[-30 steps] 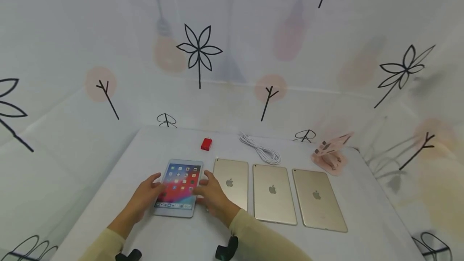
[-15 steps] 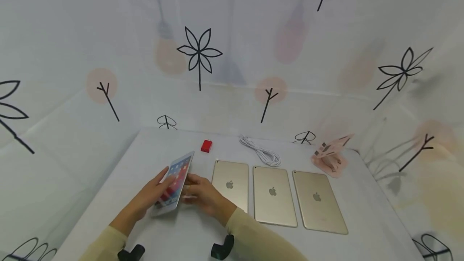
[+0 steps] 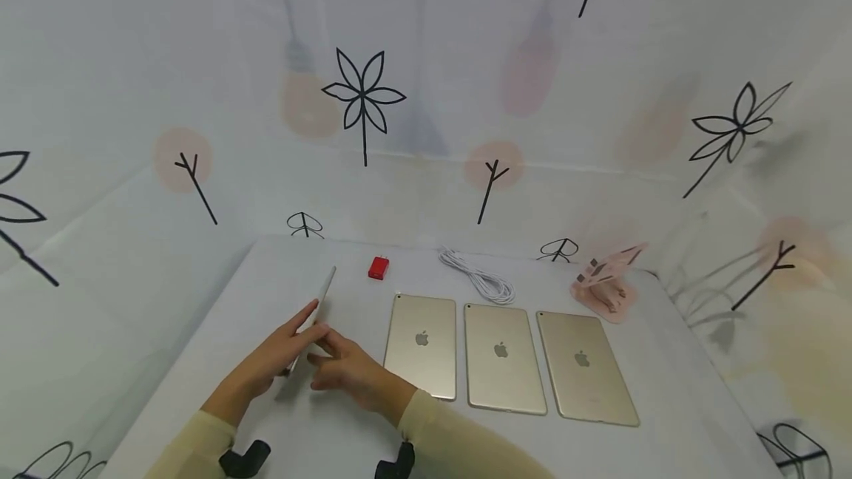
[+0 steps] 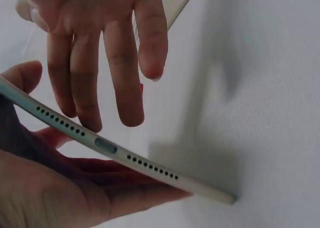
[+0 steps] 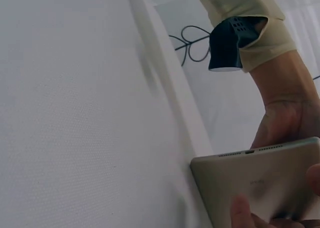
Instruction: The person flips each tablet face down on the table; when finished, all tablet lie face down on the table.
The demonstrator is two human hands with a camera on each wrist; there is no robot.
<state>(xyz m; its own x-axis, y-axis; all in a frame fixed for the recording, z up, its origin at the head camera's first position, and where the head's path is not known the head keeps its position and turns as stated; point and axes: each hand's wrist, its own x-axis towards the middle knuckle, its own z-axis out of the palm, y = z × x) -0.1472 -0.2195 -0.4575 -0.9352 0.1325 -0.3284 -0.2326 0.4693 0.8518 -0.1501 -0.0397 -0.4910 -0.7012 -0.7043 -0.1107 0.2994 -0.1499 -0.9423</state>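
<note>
A slim tablet [image 3: 326,290] stands steeply tilted, almost edge-on in the head view. My left hand [image 3: 269,364] grips it, with fingers and thumb on opposite faces. The left wrist view shows its bottom edge with the charging port [image 4: 106,146] and speaker holes; the left hand [image 4: 55,193] is around it. My right hand [image 3: 359,375] is close on the right of the tablet, its fingers [image 4: 125,78] extended toward it. In the right wrist view the gold back [image 5: 250,178] faces the camera, with right-hand fingers [image 5: 241,210] at it. The screen is hidden.
Three gold tablets lie face down in a row: left [image 3: 421,342], middle [image 3: 502,361] and right [image 3: 586,372]. Behind them are a red charger plug [image 3: 378,267], a coiled white cable [image 3: 482,279] and a pink stand [image 3: 606,287]. A patterned curtain [image 3: 426,94] encloses the white table.
The tablet lay screen up between both hands; it has been lifted at its right side and swung up onto its left edge. My right hand has shifted left along with it.
</note>
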